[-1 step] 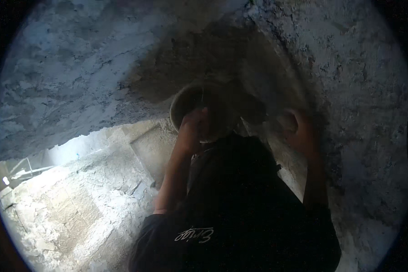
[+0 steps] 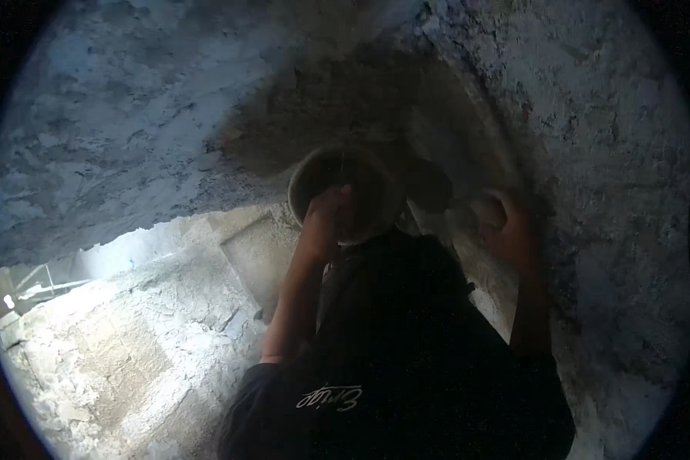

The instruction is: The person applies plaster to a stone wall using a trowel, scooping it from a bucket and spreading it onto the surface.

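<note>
A round bucket (image 2: 305, 180) with a pale rim hangs in front of me, against my dark shirt. My left hand (image 2: 328, 213) is closed at its near left side, gripping it; the exact hold is lost in shadow. Inside, the bucket is too dark for its contents to show. To the right, my right hand (image 2: 508, 230) has its fingers curled around what looks like the handle of a trowel. The trowel's dark, rounded blade (image 2: 428, 186) points left toward the bucket, and deep shadow blurs its outline.
A rough grey plastered wall (image 2: 130, 130) rises ahead and to the left, meeting another rough wall (image 2: 613, 184) on the right. Brightly lit, dusty floor (image 2: 138, 353) lies below left, with pale debris on it. Thin light-coloured bars (image 2: 50, 285) stand at the far left.
The bucket, both hands and the shadowed wall sit very slightly lower in the picture. Both grips look the same.
</note>
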A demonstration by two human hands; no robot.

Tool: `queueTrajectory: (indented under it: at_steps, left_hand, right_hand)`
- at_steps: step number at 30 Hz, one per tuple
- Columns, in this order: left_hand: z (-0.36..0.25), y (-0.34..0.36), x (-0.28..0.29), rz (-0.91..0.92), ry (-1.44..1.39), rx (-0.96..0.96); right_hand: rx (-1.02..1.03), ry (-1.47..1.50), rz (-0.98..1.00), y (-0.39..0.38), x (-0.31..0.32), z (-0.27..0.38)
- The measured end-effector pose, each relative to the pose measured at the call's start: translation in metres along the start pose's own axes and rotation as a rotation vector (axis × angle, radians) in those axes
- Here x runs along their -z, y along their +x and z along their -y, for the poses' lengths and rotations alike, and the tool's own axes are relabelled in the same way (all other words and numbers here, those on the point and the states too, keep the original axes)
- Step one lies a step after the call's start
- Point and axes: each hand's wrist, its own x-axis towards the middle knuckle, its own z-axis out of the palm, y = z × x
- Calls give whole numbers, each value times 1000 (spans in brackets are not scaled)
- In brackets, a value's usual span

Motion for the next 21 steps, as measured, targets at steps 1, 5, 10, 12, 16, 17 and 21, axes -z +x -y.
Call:
queueTrajectory:
  at_steps: [1, 5, 10, 12, 16, 17, 21]
  left_hand:
    - [1, 0, 1, -71, -18, -6]
    - [0, 3, 4, -204, 104, -129]
    - [-9, 2, -3, -166, -140, -39]
    - [-14, -2, -9, -217, -49, -78]
    - [-24, -10, -13, -156, -189, -24]
    - [-25, -10, -14, -124, -206, -34]
    - [-27, -8, -10, -116, -146, -15]
  right_hand:
    - [-12, 87, -88, -5, -3, -2]
    - [-357, 726, 21, -13, -23, -1]
    - [-95, 1752, 365, 9, -54, 24]
    - [-39, 1865, 383, 17, -53, 32]
    - [-28, 1680, 362, 25, -36, 43]
    - [-1, 1621, 327, 26, -32, 45]
    - [-63, 1601, 307, 25, -28, 50]
